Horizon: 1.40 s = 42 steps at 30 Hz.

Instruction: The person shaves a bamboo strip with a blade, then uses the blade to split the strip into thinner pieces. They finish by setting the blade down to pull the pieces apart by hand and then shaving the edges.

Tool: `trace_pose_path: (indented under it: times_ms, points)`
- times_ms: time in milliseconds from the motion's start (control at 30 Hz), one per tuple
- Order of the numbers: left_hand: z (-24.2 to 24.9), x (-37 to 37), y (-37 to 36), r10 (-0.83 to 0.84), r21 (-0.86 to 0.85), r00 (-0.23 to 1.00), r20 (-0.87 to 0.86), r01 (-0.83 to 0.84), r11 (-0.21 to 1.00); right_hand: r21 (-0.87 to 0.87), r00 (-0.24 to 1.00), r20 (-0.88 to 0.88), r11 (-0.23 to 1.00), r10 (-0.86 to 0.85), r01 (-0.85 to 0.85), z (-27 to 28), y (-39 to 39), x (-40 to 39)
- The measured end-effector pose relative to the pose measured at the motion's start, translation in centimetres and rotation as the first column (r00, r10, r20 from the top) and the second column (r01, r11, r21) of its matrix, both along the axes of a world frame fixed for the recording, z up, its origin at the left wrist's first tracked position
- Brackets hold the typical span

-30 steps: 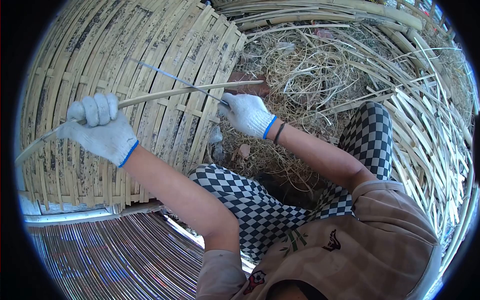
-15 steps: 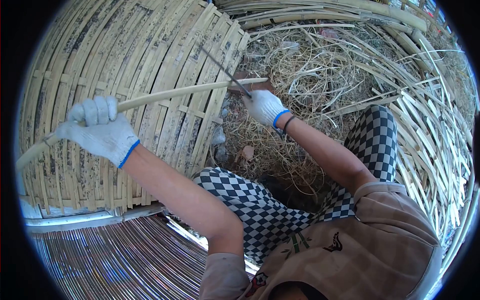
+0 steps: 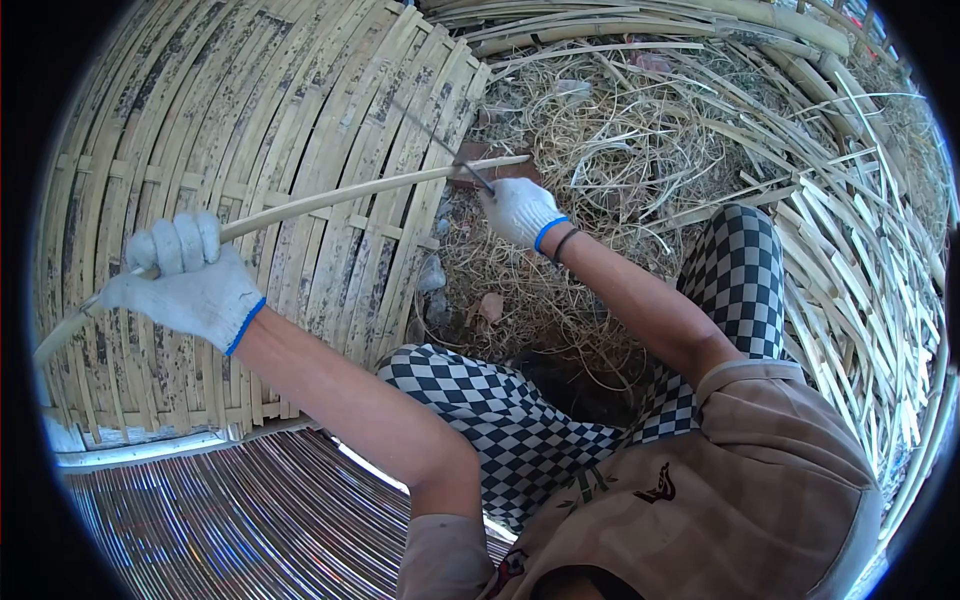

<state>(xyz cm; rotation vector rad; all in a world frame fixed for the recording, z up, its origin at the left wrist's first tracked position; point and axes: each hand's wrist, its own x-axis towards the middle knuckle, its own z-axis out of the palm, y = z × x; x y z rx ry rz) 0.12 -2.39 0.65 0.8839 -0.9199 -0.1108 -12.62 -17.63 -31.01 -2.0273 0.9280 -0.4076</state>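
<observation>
My left hand (image 3: 185,272), in a white glove with a blue cuff, is closed around a long, slightly bent bamboo strip (image 3: 330,196). The strip's pale end rests over a reddish-brown block (image 3: 498,172) on the ground. My right hand (image 3: 522,212), gloved too, is wrapped round the handle end of a thin dark blade (image 3: 432,138), which crosses the strip near its tip. The handle itself is mostly hidden by the glove.
A woven bamboo panel (image 3: 300,130) fills the left side. Curly shavings (image 3: 620,150) cover the ground ahead. Split bamboo strips (image 3: 850,290) are piled at the right, and bamboo poles (image 3: 740,12) lie along the top. A slatted mat (image 3: 240,520) is at lower left.
My left hand sits slightly lower in view, with the strip still in it. My right hand and the blade have shifted slightly to the left.
</observation>
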Motion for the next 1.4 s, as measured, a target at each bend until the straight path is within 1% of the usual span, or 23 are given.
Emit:
trace_pose_path:
  times_ms: [33,67,167,233,267,333,400,433,567,633,667,733,800,833,900,933,1000,1100,1167,1233,1267,1300,1400]
  points:
    - [0.0,0.3,0.2,-0.077,-0.006,0.997,0.012,0.077,0.997,-0.054,0.999,0.025,0.998,0.027,-0.025,0.7,0.0,0.0]
    - [-0.2,0.7,0.3,-0.055,-0.006,0.998,0.005,0.055,0.998,-0.107,0.997,0.052,0.993,0.057,-0.051,1.0,0.1,0.1]
    - [-0.4,1.3,0.8,-0.029,-0.020,0.999,-0.017,0.028,0.999,0.012,0.996,-0.065,0.998,-0.068,0.069,-4.4,-0.5,0.5]
    - [-0.7,2.1,1.3,-0.084,-0.045,0.996,-0.042,0.082,0.996,-0.132,0.907,-0.371,0.955,0.200,-0.264,-18.3,-3.9,2.0]
    - [-0.9,2.0,1.4,-0.054,-0.039,0.998,-0.031,0.053,0.998,-0.165,0.862,-0.443,0.923,0.247,-0.349,-19.6,-4.3,1.2]
    - [-0.9,1.5,1.0,-0.008,-0.032,1.000,-0.006,0.008,0.999,-0.219,0.756,-0.571,0.829,0.320,-0.516,-19.5,-4.9,-0.9]
    - [-0.6,1.5,0.8,-0.015,-0.046,1.000,-0.015,0.014,0.999,-0.166,0.773,-0.567,0.880,0.284,-0.445,-16.9,-3.8,-0.5]
    - [-0.8,1.6,0.9,-0.011,-0.050,1.000,-0.029,0.009,0.999,-0.163,0.846,-0.480,0.923,0.234,-0.348,-14.7,-3.4,-0.8]
    - [-1.0,3.0,2.0,-0.307,-0.063,0.952,0.011,0.307,0.950,-0.004,0.993,-0.116,1.000,-0.005,0.005,-4.7,-1.6,0.0]
    - [-1.1,3.3,2.4,-0.515,-0.074,0.857,0.013,0.515,0.854,-0.111,0.999,0.027,0.993,0.044,-0.040,-1.4,-0.1,0.2]
    - [-1.2,3.4,2.5,-0.542,-0.071,0.840,0.014,0.542,0.837,-0.161,0.992,0.099,0.985,0.077,-0.060,-0.8,0.6,0.1]
    - [-1.3,3.2,2.7,-0.594,-0.062,0.804,0.022,0.594,0.802,-0.076,1.000,0.000,0.997,0.012,-0.012,-3.0,0.5,0.1]
    - [-1.6,3.8,2.9,-0.586,-0.056,0.810,0.012,0.586,0.809,-0.002,0.995,-0.085,0.998,-0.058,0.058,-7.7,-0.2,-0.1]
    - [-1.6,4.1,3.2,-0.582,-0.054,0.813,0.009,0.581,0.812,0.019,0.982,-0.186,0.999,-0.023,0.027,-9.6,-1.0,-0.6]
    - [-1.7,3.9,3.6,-0.545,-0.063,0.838,0.006,0.544,0.836,0.000,0.955,-0.289,0.998,-0.062,0.065,-11.2,-1.8,-0.8]
    - [-1.7,3.8,3.3,-0.535,-0.070,0.845,0.005,0.534,0.842,-0.066,0.961,-0.276,0.998,-0.035,0.017,-9.5,-1.9,-1.0]
    - [-1.7,3.3,3.1,-0.359,-0.068,0.932,-0.040,0.356,0.932,-0.182,0.961,-0.275,0.980,0.028,-0.081,-6.0,-0.8,-1.2]
    - [-1.1,2.6,2.5,-0.153,-0.048,0.986,-0.070,0.150,0.988,-0.164,0.997,-0.073,0.986,-0.008,-0.004,-3.3,0.5,-0.8]
    - [-1.0,1.7,1.9,-0.024,-0.029,0.998,-0.063,0.023,0.999,-0.113,0.997,-0.070,0.993,-0.025,0.017,-4.8,0.7,-0.7]
    - [-0.9,0.8,1.4,0.119,-0.013,0.992,-0.045,-0.120,0.993,0.001,0.987,-0.140,0.997,-0.078,0.079,-10.0,0.1,-1.0]
    - [-1.0,0.9,1.7,0.083,-0.018,0.996,-0.045,-0.084,0.996,-0.135,0.906,-0.387,0.961,0.172,-0.241,-13.9,-1.5,-1.3]
    - [-1.3,1.3,2.0,0.046,-0.025,0.998,-0.043,-0.047,0.999,-0.182,0.701,-0.629,0.813,0.336,-0.553,-16.4,-2.9,-1.4]
    - [-0.8,2.2,2.0,-0.127,-0.046,0.991,-0.033,0.125,0.991,-0.149,0.880,-0.445,0.955,0.168,-0.258,-16.0,-3.1,-1.0]
